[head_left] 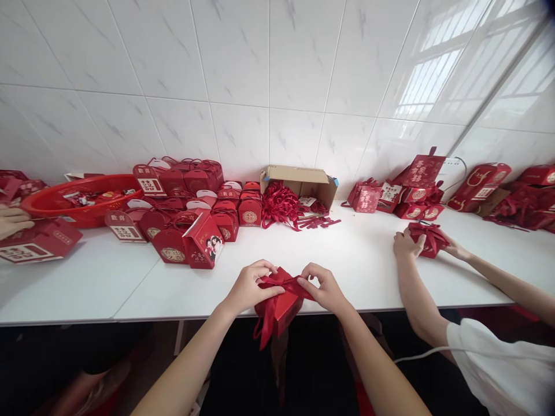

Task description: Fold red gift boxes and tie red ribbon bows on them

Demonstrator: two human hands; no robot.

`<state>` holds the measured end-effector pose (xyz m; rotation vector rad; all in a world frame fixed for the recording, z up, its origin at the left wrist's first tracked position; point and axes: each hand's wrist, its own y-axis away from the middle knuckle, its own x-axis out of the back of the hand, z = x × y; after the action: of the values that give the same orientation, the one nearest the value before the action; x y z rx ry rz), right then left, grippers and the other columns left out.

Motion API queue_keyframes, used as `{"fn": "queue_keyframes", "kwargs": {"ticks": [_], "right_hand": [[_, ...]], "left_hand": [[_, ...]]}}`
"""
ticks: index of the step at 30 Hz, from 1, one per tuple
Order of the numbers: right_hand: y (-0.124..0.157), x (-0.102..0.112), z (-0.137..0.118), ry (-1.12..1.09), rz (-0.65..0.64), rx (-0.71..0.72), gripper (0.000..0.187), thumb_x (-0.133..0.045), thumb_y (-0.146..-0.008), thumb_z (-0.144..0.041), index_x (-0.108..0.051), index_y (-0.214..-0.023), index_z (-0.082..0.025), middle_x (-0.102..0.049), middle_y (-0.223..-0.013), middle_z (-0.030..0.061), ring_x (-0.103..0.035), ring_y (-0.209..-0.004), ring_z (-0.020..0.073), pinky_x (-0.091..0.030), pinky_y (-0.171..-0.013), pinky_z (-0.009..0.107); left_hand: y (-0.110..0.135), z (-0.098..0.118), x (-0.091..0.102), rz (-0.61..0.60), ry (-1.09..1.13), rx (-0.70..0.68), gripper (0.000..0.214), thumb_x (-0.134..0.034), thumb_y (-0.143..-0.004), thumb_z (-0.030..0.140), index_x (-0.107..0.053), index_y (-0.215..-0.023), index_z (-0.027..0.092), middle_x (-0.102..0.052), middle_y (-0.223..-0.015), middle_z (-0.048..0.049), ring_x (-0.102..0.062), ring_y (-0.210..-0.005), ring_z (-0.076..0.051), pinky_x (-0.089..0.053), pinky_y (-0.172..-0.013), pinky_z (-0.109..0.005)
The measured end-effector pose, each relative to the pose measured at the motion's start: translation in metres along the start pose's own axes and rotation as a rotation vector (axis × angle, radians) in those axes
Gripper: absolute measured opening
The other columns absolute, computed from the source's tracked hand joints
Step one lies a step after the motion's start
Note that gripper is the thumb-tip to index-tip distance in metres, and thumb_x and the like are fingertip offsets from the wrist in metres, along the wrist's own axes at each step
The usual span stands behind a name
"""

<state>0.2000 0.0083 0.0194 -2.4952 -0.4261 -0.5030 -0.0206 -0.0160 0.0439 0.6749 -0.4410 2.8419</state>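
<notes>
A small red gift box point(281, 312) hangs at the near edge of the white table point(359, 260), with a red ribbon point(277, 281) across its top and loose ends trailing below. My left hand point(250, 284) pinches the ribbon on the left side of the box. My right hand point(323, 286) pinches the ribbon on the right side. Both hands have their fingers closed on the ribbon.
Several red gift boxes point(203, 214) crowd the back left beside a red basket point(82, 199). A cardboard carton point(303, 182) of red ribbons stands at the wall. A person on the right holds another red box point(427, 238). Another hand point(13, 221) rests at the far left.
</notes>
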Motion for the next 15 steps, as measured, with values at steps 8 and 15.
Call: {"fn": "queue_keyframes", "kwargs": {"ticks": [8, 15], "right_hand": [[-0.001, -0.001, -0.012, -0.055, -0.033, 0.017, 0.019, -0.054, -0.088, -0.030, -0.056, -0.072, -0.020, -0.059, -0.072, 0.0015, -0.056, -0.070, 0.0153, -0.044, -0.067, 0.030], [-0.004, -0.011, -0.010, -0.063, 0.086, 0.004, 0.022, -0.057, -0.085, -0.032, -0.058, -0.066, -0.020, -0.058, -0.067, 0.0009, -0.054, -0.066, 0.0153, -0.043, -0.065, 0.030]], "left_hand": [[0.000, 0.008, -0.005, 0.007, 0.121, 0.102, 0.021, -0.066, -0.076, 0.038, -0.071, -0.071, 0.018, -0.073, -0.090, -0.0068, -0.065, -0.101, -0.025, -0.050, -0.088, -0.033], [0.002, 0.009, -0.005, -0.064, 0.132, 0.136, 0.018, -0.071, -0.070, 0.034, -0.072, -0.061, 0.018, -0.074, -0.097, -0.0106, -0.062, -0.109, -0.030, -0.048, -0.091, -0.037]]}}
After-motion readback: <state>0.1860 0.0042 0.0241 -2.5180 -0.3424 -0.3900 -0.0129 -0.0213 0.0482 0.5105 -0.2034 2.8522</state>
